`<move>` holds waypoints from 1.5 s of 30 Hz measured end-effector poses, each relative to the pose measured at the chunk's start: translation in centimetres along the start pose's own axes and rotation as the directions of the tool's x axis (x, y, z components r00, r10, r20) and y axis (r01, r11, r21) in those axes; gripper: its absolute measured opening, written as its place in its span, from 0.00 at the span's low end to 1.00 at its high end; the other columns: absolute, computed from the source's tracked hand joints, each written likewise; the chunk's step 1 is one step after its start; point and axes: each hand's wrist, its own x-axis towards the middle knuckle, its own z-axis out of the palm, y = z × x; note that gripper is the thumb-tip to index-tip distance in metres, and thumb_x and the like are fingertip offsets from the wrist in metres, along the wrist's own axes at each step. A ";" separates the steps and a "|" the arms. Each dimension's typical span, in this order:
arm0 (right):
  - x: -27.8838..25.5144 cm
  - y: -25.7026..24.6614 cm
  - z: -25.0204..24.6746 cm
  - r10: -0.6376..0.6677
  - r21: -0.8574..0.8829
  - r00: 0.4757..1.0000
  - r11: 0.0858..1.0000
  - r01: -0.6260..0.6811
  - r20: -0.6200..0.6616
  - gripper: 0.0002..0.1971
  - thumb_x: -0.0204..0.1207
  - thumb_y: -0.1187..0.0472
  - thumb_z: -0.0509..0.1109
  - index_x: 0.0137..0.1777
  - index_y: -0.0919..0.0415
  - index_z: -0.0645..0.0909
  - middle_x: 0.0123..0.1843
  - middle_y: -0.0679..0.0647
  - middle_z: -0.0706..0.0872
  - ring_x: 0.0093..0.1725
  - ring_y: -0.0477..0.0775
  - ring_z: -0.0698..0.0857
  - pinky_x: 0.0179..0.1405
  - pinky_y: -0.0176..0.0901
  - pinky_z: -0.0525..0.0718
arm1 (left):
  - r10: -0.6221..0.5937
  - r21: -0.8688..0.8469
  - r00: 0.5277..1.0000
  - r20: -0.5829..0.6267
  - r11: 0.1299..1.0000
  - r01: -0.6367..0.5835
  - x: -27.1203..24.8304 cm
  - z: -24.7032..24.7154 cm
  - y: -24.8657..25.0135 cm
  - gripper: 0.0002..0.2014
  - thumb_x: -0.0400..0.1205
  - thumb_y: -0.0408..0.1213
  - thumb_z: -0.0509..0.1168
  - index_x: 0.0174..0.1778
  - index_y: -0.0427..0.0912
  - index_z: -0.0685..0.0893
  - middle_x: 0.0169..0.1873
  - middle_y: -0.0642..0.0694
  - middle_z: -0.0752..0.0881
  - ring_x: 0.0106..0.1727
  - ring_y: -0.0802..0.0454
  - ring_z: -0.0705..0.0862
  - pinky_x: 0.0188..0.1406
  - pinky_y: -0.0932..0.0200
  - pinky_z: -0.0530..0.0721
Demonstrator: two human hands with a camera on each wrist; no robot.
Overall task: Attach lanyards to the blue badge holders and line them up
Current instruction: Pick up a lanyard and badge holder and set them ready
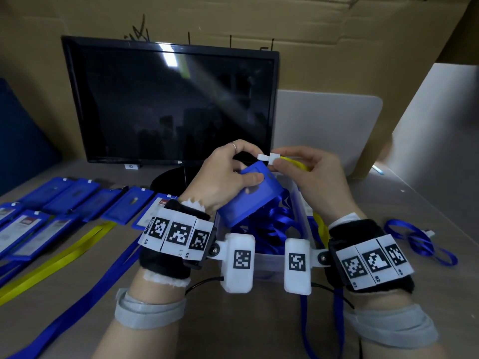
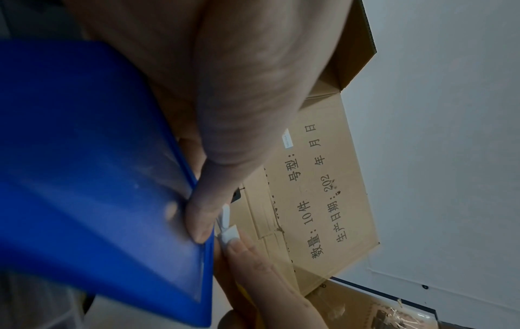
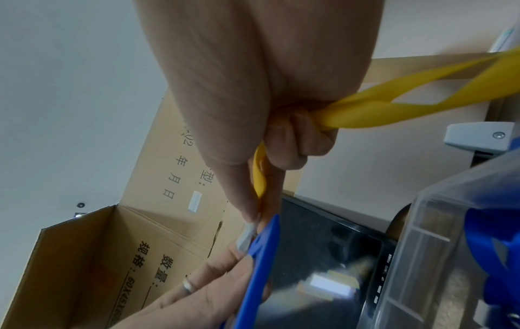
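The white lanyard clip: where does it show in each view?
Head: white lanyard clip at centre, pinched by the right hand.
Left wrist: lower centre, beside the blue badge holder.
Right wrist: lower centre, mostly hidden.
Shared landmark: the blue badge holder's edge.

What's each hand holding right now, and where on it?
The left hand grips a blue badge holder near its top end, thumb on its face. The right hand pinches a yellow lanyard just behind its white clip.

Office desk: monitor [image 1: 171,99], cardboard boxes [image 2: 318,200]
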 end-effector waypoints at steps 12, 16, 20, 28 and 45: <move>-0.1 0.0 0.0 0.033 0.013 0.999 0.999 -0.033 -0.006 0.07 0.77 0.64 0.77 0.51 0.51 0.92 0.43 0.47 0.95 0.45 0.42 0.92 0.41 0.30 0.85 | 0.018 -0.006 1.000 -0.016 1.000 -0.018 -0.1 0.2 0.1 0.17 0.79 0.30 0.75 0.58 0.54 0.84 0.27 0.43 0.88 0.32 0.49 0.85 0.37 0.53 0.85; -0.3 -0.2 -0.1 0.045 -0.004 0.999 0.999 -0.045 0.007 0.08 0.77 0.62 0.78 0.54 0.52 0.92 0.44 0.47 0.95 0.46 0.41 0.92 0.45 0.31 0.87 | -0.002 -0.014 0.999 -0.048 1.000 0.001 -0.2 0.2 0.1 0.13 0.78 0.30 0.76 0.54 0.50 0.86 0.27 0.41 0.88 0.30 0.52 0.85 0.36 0.56 0.83; -0.3 -0.3 -0.3 0.060 -0.019 0.998 0.998 -0.059 0.036 0.07 0.77 0.61 0.78 0.54 0.54 0.93 0.45 0.47 0.95 0.50 0.43 0.93 0.54 0.38 0.89 | -0.017 -0.055 0.997 -0.081 0.998 0.013 -0.3 0.3 0.3 0.10 0.78 0.29 0.76 0.50 0.46 0.85 0.28 0.37 0.88 0.29 0.51 0.85 0.36 0.56 0.83; -0.3 -0.3 -0.2 0.036 -0.035 0.993 0.999 -0.033 0.111 0.06 0.79 0.64 0.75 0.51 0.54 0.92 0.45 0.50 0.95 0.50 0.48 0.93 0.59 0.43 0.89 | -0.032 -0.235 0.998 -0.050 0.972 0.020 -0.4 -0.3 0.3 0.13 0.83 0.27 0.70 0.62 0.42 0.89 0.27 0.38 0.84 0.35 0.45 0.83 0.36 0.62 0.86; -0.6 -0.5 0.5 0.110 -0.191 0.976 0.979 -0.073 0.189 0.05 0.75 0.61 0.78 0.47 0.49 0.93 0.42 0.48 0.95 0.43 0.43 0.90 0.53 0.50 0.90 | -0.100 -0.305 0.995 0.002 0.947 0.096 -0.3 -0.3 0.5 0.04 0.85 0.32 0.67 0.51 0.40 0.88 0.31 0.44 0.85 0.35 0.50 0.84 0.37 0.62 0.85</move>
